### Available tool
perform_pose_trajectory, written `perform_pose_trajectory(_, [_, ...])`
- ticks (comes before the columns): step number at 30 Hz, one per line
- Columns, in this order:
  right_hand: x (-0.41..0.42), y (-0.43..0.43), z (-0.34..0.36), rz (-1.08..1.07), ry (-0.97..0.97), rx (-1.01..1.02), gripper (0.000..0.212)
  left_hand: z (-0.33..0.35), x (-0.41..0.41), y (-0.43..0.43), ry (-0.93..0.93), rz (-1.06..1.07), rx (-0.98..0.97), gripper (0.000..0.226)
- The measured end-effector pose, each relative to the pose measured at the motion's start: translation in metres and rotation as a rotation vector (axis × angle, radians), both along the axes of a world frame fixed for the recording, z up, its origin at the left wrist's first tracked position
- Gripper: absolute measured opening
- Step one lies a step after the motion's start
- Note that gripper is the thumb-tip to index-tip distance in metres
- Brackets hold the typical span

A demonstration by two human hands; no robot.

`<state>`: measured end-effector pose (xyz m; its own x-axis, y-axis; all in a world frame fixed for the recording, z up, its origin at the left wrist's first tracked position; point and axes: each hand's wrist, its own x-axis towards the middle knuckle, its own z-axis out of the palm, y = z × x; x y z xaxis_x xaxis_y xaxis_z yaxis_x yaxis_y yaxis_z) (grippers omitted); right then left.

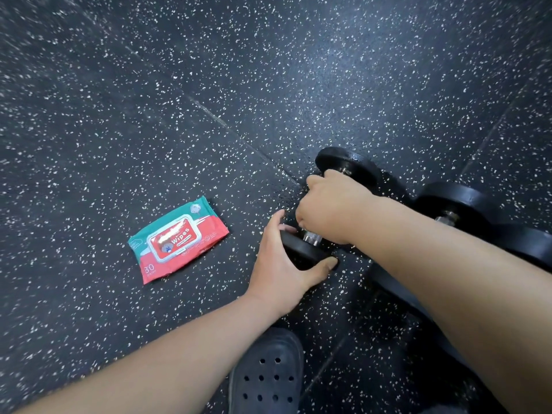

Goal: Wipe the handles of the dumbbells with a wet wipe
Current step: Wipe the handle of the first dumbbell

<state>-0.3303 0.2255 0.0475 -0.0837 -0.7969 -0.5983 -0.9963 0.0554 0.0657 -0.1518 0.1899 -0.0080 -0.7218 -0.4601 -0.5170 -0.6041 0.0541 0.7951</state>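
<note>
Dumbbells: first dumbbell (349, 165) and second dumbbell (457, 201) lie side by side on the speckled floor (149, 115), right of centre. My entries run left to right.

1. Wipes pack (178, 239): flat on the floor, well left of the weights, lid apparently down. I judge it parked within the left arm's reach for taking a sheet.
2. Left hand (280, 264): thumb and fingers curled round the near plate (301, 255) of the first dumbbell, presumably to stop it rolling.
3. Right hand (334, 204): wrapped over the first handle (311, 236), of which only a chrome stub shows. I cannot see whether a wipe lies beneath the palm.
4. Second dumbbell: just right of the first, untouched. Its second handle (447, 218) is bare, so I read it as next in turn.
</note>
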Motion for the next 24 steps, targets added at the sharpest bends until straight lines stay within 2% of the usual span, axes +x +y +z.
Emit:
perform_pose_trajectory(8, [-0.006,0.006,0.004,-0.066,-0.057,-0.079,0.007,-0.003,0.0,0.003,0.009,0.012,-0.017,0.127])
perform_pose_trajectory(13, [0.003,0.002,0.005,0.049,0.032,0.016,0.006,-0.002,0.0,0.005,0.017,0.015,-0.018,0.127])
perform_pose_trajectory(17, [0.005,-0.009,0.006,0.002,0.019,0.071,0.014,-0.003,0.0,0.003,0.014,0.021,-0.005,0.125])
perform_pose_trajectory(21, [0.001,0.012,0.001,-0.087,-0.033,-0.124,0.01,-0.004,0.0,0.004,0.013,0.017,-0.015,0.127])
perform_pose_trajectory(24, [0.007,0.042,-0.012,-0.225,-0.145,-0.39,0.021,-0.003,0.0,0.005,0.023,0.014,-0.028,0.126])
